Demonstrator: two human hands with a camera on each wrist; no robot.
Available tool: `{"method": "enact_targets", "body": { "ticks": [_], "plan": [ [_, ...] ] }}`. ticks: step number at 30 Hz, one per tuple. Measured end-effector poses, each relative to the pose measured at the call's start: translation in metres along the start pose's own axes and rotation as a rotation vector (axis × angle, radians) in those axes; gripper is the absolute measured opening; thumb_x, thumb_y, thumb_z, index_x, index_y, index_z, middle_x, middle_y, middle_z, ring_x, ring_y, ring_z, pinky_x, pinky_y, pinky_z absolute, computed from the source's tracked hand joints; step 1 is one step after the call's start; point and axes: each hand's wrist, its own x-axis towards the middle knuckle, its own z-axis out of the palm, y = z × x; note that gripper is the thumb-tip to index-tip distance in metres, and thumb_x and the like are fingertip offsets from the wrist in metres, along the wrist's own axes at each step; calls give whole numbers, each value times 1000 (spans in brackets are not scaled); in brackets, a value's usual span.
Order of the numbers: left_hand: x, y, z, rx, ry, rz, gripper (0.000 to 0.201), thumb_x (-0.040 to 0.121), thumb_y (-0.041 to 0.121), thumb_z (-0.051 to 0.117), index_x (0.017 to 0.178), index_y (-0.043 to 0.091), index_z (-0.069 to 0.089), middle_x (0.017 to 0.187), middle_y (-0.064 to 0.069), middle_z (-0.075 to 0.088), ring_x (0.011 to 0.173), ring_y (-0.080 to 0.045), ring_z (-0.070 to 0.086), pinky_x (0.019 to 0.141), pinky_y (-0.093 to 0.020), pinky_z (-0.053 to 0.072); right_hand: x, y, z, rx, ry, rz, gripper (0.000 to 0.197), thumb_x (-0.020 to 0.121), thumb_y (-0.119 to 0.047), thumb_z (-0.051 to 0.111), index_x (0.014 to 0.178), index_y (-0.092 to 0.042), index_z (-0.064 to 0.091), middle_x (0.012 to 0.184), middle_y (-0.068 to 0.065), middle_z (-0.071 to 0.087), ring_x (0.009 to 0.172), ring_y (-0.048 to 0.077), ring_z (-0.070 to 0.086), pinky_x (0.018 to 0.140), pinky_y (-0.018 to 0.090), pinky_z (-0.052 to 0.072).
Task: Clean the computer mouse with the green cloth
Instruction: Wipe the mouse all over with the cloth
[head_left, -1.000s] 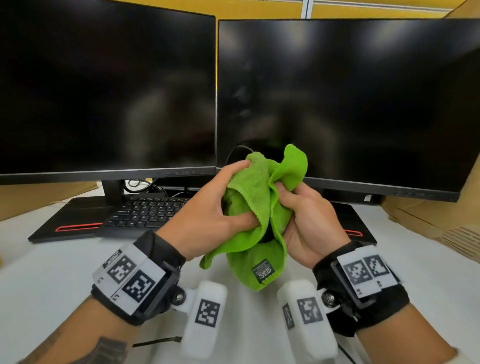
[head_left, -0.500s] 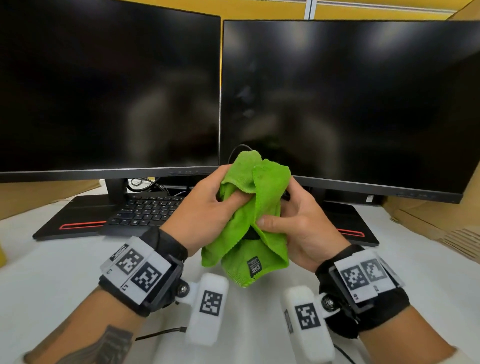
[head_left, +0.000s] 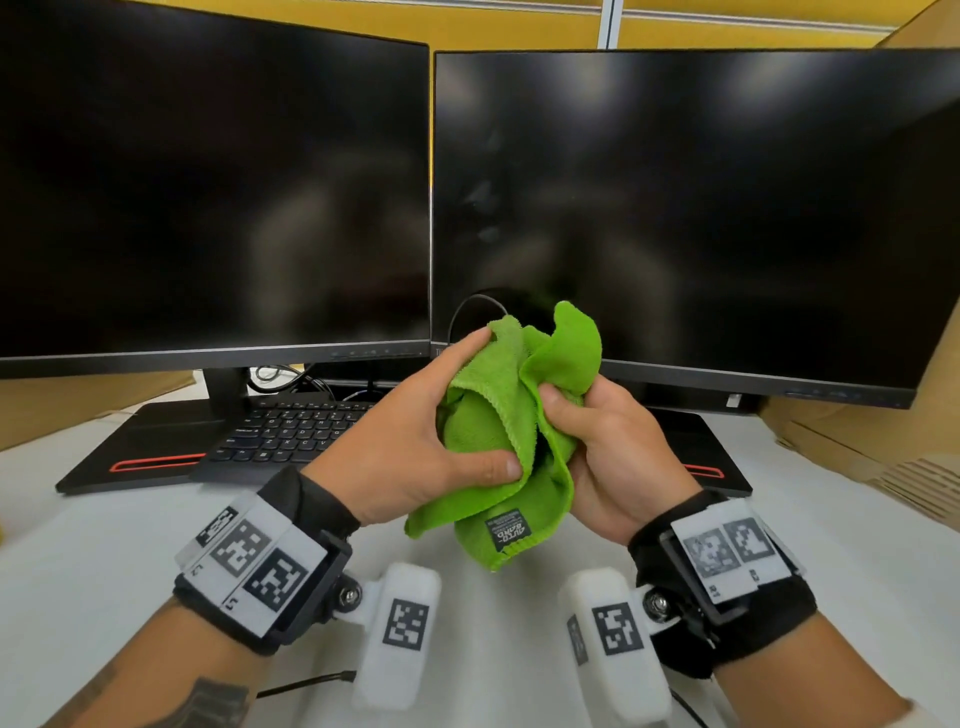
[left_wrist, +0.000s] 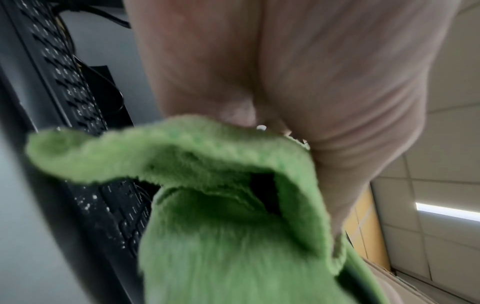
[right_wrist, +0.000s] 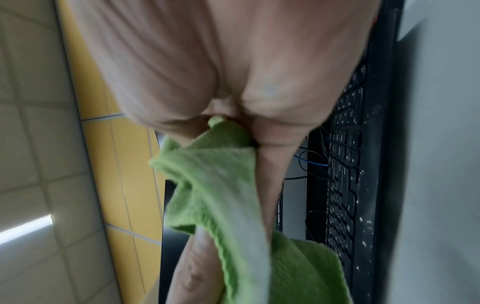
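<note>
Both hands hold a bunched green cloth (head_left: 483, 431) above the white table, in front of the two monitors. My left hand (head_left: 415, 431) grips the bundle from the left, index finger over the top and thumb pressed on its lower front. My right hand (head_left: 608, 447) holds it from the right, thumb pressing into a fold. The mouse is almost wholly hidden inside the cloth; the left wrist view shows a small black patch (left_wrist: 263, 191) in a gap of the cloth (left_wrist: 233, 246). A thin black cable (head_left: 465, 312) arcs up behind the bundle. The right wrist view shows cloth (right_wrist: 233, 185) pinched at the palm.
Two dark monitors (head_left: 208, 182) (head_left: 701, 208) stand close behind the hands. A black keyboard (head_left: 291, 431) lies under the left one, beside flat black stand bases with red stripes (head_left: 156, 462). Cardboard (head_left: 857, 441) lines the right side. White table (head_left: 104, 545) lies below the hands.
The hands have worked the cloth round the hidden mouse: a top corner has flared up to the right again, and my left thumb has slid down to the bundle's lower front.
</note>
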Motion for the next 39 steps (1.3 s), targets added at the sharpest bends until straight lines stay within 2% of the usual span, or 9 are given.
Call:
{"method": "enact_targets", "body": {
  "ticks": [5, 10, 16, 20, 24, 28, 31, 35, 39],
  "plan": [
    [1, 5, -1, 14, 80, 47, 94, 78, 12, 80, 158, 25, 34, 143, 3, 63, 130, -14, 63, 110, -43, 51, -2, 4, -6, -62, -226, -1, 72, 79, 18, 58, 146, -6, 45, 126, 24, 66, 111, 38, 70, 91, 50, 62],
    [2, 2, 2, 97, 82, 68, 75, 92, -2, 69, 156, 26, 39, 131, 12, 70, 120, -5, 68, 98, -25, 56, 3, 8, -9, -178, -134, -61, 80, 71, 20, 67, 143, -7, 47, 118, 29, 67, 107, 45, 69, 88, 54, 62],
    [1, 5, -2, 112, 110, 87, 49, 103, 18, 55, 151, 20, 50, 141, 3, 66, 134, -17, 59, 115, -49, 45, 3, 4, -13, -193, -104, -110, 82, 73, 17, 71, 146, -12, 47, 122, 35, 67, 109, 50, 68, 90, 59, 60],
    [1, 5, -1, 63, 104, 53, 40, 108, 8, 46, 146, 17, 54, 132, -2, 72, 124, -20, 67, 108, -47, 52, 4, 4, -15, -204, -113, -120, 89, 69, 14, 76, 148, -14, 45, 125, 36, 66, 110, 50, 68, 91, 61, 59],
    [-2, 5, 0, 47, 14, 27, 61, 94, 6, 69, 150, 18, 48, 130, -3, 73, 120, -21, 70, 104, -47, 55, 3, 6, -15, -326, -76, -147, 83, 66, 8, 82, 139, -15, 52, 117, 28, 72, 108, 48, 71, 92, 65, 57],
    [-3, 8, -3, -40, -18, 52, 75, 81, 9, 77, 150, 17, 48, 130, -2, 73, 120, -22, 70, 100, -42, 58, 3, 3, -14, -338, -68, -164, 83, 60, -7, 95, 134, -14, 58, 115, 27, 75, 106, 46, 74, 91, 65, 58],
    [-3, 11, -5, -87, -23, 81, 67, 79, 10, 76, 143, 16, 55, 126, -5, 75, 115, -22, 73, 91, -34, 60, 4, 2, -13, -282, -83, -147, 85, 57, -29, 100, 132, -15, 62, 114, 26, 76, 105, 44, 74, 89, 56, 61],
    [-3, 9, -6, -131, 8, 93, 49, 83, 18, 70, 131, 15, 64, 118, -5, 78, 107, -20, 75, 84, -30, 61, 5, 1, -13, -206, -84, -177, 69, 70, -24, 90, 130, -3, 63, 117, 21, 76, 106, 35, 75, 88, 45, 61],
    [-2, 9, -6, -154, 25, 95, 40, 87, 24, 61, 125, 12, 66, 105, -4, 79, 92, -17, 77, 72, -28, 62, 4, -2, -16, -138, -84, -177, 50, 78, -19, 77, 122, 2, 64, 114, 17, 75, 105, 32, 74, 90, 43, 61]
  ]
}}
